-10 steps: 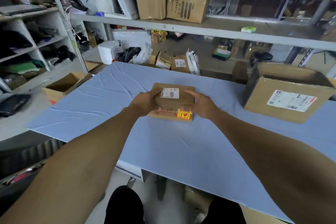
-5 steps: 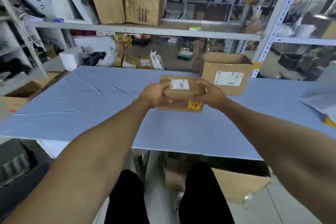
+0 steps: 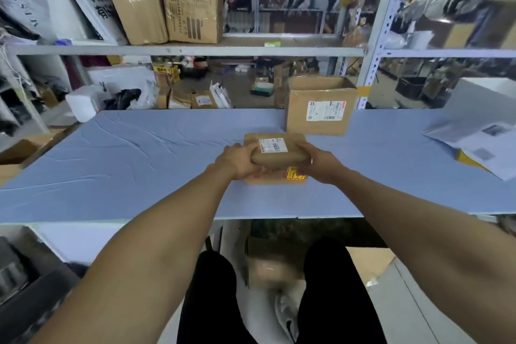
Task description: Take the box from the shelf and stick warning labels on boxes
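Note:
A small flat cardboard box (image 3: 275,158) with a white shipping label on top and a yellow-and-red warning label (image 3: 295,175) on its near side is held just above or on the blue table (image 3: 125,165). My left hand (image 3: 237,160) grips its left end and my right hand (image 3: 318,162) grips its right end. Both arms stretch forward over the table's front edge.
A larger open cardboard box (image 3: 319,105) with a white label stands just behind the small box. Papers and a yellow item (image 3: 480,142) lie at the right. An open box (image 3: 16,153) sits at the left edge. Shelves (image 3: 195,49) with big cartons run behind.
The view has swung right; the small box stays between both hands, now nearer the larger box. Papers at the right have come into sight.

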